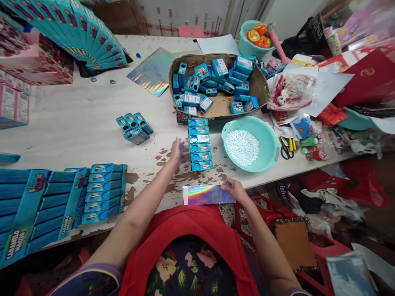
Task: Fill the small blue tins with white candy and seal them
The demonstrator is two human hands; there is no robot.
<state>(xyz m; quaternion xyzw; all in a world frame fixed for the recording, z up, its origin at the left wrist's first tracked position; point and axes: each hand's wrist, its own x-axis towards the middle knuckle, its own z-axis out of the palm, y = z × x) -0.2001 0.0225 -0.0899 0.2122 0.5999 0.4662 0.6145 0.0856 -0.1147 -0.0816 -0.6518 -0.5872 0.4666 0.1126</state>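
My left hand (176,150) is over the table, just left of a column of several small blue boxes (200,147); it is slightly blurred, and its fingers point away from me, with nothing seen in them. At the table's front edge my right hand (233,190) pinches the right end of a shiny holographic strip (208,195), which lies flat near my red apron. A teal basin (268,144) with white pellets (242,147) stands right of the column. Behind, a cardboard tray (220,107) holds loose blue boxes. Several more small boxes (135,128) stand left of my left hand.
Packed blue display boxes (105,193) line the table's front left. Fanned blue cartons (89,37) and pink boxes (33,61) are at the back left. A holographic sheet (153,72) lies behind. Scissors (286,149), bags and red paper crowd the right side.
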